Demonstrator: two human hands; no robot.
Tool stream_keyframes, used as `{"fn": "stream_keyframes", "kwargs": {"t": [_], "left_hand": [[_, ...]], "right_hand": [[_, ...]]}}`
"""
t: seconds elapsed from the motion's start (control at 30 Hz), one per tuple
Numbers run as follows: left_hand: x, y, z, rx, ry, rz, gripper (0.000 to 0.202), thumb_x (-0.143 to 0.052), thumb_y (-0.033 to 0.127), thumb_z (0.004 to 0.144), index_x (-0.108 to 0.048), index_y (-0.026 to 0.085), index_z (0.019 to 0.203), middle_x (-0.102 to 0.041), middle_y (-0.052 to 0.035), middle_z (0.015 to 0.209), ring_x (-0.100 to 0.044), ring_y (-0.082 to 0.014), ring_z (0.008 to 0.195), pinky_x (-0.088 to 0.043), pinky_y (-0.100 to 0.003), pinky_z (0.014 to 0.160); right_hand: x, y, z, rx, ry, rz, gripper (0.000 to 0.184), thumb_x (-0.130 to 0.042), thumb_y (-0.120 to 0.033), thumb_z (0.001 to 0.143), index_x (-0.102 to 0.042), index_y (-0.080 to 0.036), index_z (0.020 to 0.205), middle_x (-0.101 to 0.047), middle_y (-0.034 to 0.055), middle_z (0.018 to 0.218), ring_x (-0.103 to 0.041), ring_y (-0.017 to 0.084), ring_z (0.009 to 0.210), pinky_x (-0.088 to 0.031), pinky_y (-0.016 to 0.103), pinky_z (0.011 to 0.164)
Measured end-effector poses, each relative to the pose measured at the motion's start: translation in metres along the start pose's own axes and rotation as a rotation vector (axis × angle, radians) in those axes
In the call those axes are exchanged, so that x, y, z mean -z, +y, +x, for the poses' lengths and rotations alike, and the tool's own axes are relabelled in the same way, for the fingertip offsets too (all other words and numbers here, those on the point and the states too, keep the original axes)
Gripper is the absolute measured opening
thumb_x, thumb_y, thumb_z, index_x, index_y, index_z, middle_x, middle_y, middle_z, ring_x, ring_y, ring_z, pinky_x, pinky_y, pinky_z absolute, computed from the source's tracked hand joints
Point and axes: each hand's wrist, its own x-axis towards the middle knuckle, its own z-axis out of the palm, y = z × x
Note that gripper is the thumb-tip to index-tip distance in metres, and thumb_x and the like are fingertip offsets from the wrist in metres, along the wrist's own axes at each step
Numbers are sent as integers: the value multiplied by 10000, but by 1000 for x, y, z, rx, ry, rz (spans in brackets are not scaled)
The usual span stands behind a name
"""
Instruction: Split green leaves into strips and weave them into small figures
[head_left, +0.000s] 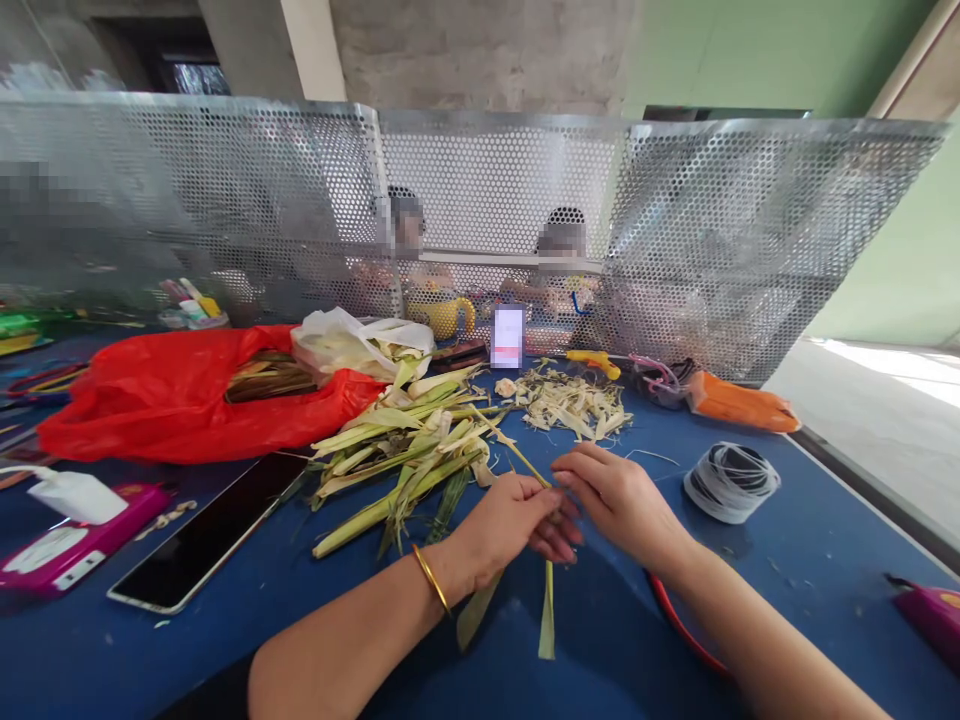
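Note:
A thin green-yellow corn husk strand (529,462) runs from the husk pile down to my hands. My left hand (517,515), with a gold bangle on its wrist, is closed around it between thumb and curled fingers. My right hand (626,495) meets it from the right, its bent fingertips on the strand by my left thumb. Below my hands hangs a pale husk end (547,625), and a wider husk piece (478,610) shows under my left wrist. Just beyond lies a pile of long corn husks (420,445). Parts of the fingers' grip are hidden.
Left are a red plastic bag (165,400), a phone (214,530) and a magenta power strip (82,540). Husk scraps (574,400), a yellow-handled tool (594,361) and a spool of clear cord (731,483) lie right. A perforated metal screen (502,190) stands behind; people sit beyond.

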Motion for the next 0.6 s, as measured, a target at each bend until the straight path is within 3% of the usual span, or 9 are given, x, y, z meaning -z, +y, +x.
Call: {"fn": "stream_keyframes", "kwargs": {"t": [0.23, 0.37, 0.43, 0.5, 0.6], "left_hand": [[5, 9, 1, 174, 96, -328, 244, -481, 167, 906, -674, 49, 813, -705, -99, 715, -638, -97, 532, -498, -182, 520], [8, 10, 3, 177, 149, -397, 235, -484, 163, 908, -676, 52, 832, -722, -118, 791, -663, -103, 603, -511, -180, 562], [8, 9, 4, 152, 164, -347, 219, -503, 175, 899, -673, 58, 826, -721, -122, 789, -663, -108, 602, -503, -183, 562], [6, 4, 4, 114, 161, -235, 200, -545, 215, 877, -668, 71, 812, -718, -119, 767, -662, -124, 581, -496, -205, 557], [-1, -6, 3, 89, 77, -55, 242, -629, 330, 805, -660, 92, 767, -708, -102, 718, -659, -157, 549, -493, -249, 554]], "right_hand": [[-17, 20, 2, -257, 12, 251, 173, -460, -259, 895, -625, -207, 903, -677, -2, 729, -621, 146, 652, -470, 240, 599], [-18, 19, 2, -272, 163, 200, 204, -493, -291, 889, -646, -213, 999, -699, 42, 941, -640, 156, 680, -482, 253, 602], [-13, 13, 0, -238, 284, 130, 216, -490, -306, 907, -659, -214, 1006, -676, 58, 996, -643, 159, 722, -482, 257, 636], [-8, 5, -1, -204, 338, 55, 225, -488, -319, 918, -681, -212, 965, -659, 54, 929, -637, 161, 743, -469, 255, 655], [-8, -5, -1, -197, 219, 17, 219, -535, -356, 897, -699, -224, 960, -625, 21, 823, -595, 136, 639, -431, 249, 591]]}}
